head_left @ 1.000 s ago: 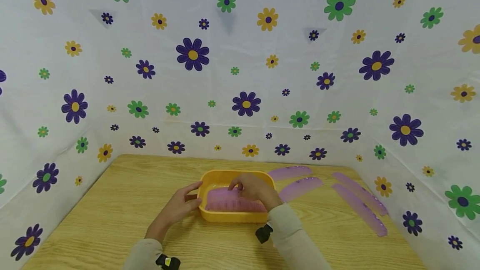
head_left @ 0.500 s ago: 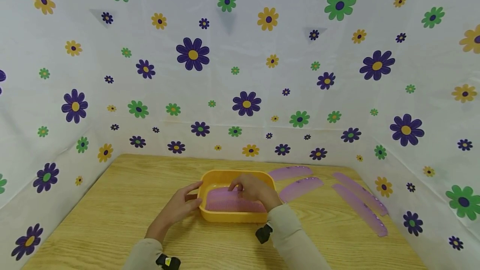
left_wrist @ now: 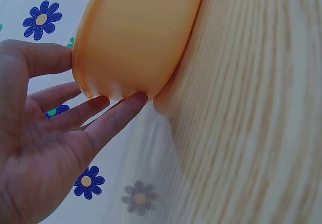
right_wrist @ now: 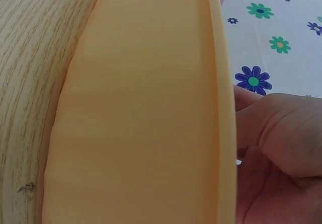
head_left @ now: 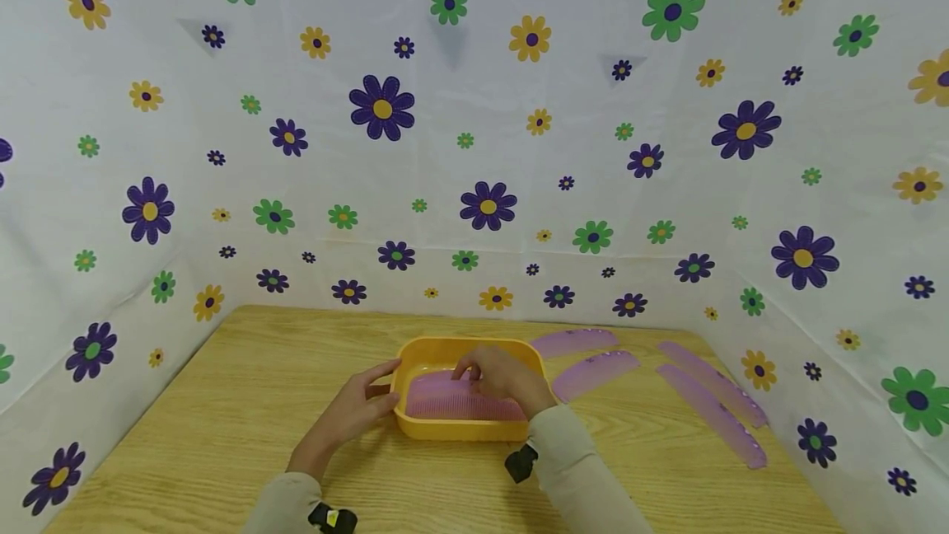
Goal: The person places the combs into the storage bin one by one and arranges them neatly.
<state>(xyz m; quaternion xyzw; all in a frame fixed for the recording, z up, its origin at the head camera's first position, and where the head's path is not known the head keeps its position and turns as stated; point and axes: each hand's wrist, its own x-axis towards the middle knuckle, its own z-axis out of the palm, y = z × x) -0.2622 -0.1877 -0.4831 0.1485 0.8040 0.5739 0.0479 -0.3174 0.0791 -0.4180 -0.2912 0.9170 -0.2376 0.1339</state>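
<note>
A yellow plastic basin (head_left: 463, 433) stands on the wooden table with a translucent purple comb (head_left: 441, 400) lying inside, teeth toward the near wall. My left hand (head_left: 350, 410) touches the basin's left end; in the left wrist view its fairly straight fingers (left_wrist: 121, 116) press on the outer wall, another digit at the rim. My right hand (head_left: 502, 373) reaches over the right side into the basin, its curled fingers pinching the comb's upper edge. In the right wrist view the near wall (right_wrist: 136, 113) hides the comb and the fingertips. Whether more combs lie beneath cannot be told.
Two purple combs (head_left: 596, 373) lie just right of the basin, one behind the other. Farther right, two more combs (head_left: 712, 414) lie slanted side by side near the table's right edge. A white flowered cloth (head_left: 474, 147) hangs behind and along both sides.
</note>
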